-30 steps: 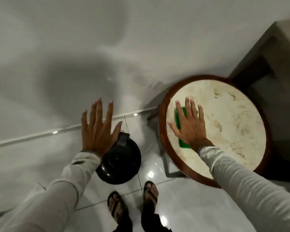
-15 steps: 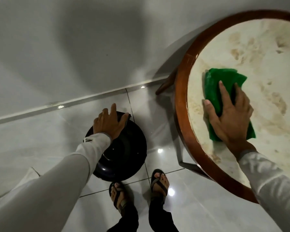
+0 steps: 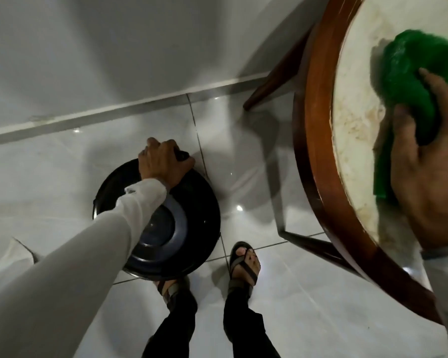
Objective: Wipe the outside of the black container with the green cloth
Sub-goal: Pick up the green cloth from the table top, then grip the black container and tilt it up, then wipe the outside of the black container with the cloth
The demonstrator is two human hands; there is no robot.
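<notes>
A round black container (image 3: 197, 220) with a lid stands on the white tiled floor, just in front of my feet. My left hand (image 3: 163, 164) is closed over the handle at its far rim. The green cloth (image 3: 414, 81) is bunched up on the marble top of the round table at the right. My right hand (image 3: 429, 177) grips the cloth's near part, fingers curled into it, and a strip of cloth hangs below my palm.
The round table (image 3: 313, 140) has a brown wooden rim and dark legs that reach down to the floor beside the container. A grey wall with a skirting strip (image 3: 114, 109) runs behind. My two sandalled feet (image 3: 243, 264) stand between container and table.
My left hand went from hovering open above the container to closing on its handle. My right hand went from lying flat on the cloth to bunching and gripping it. The view dropped closer.
</notes>
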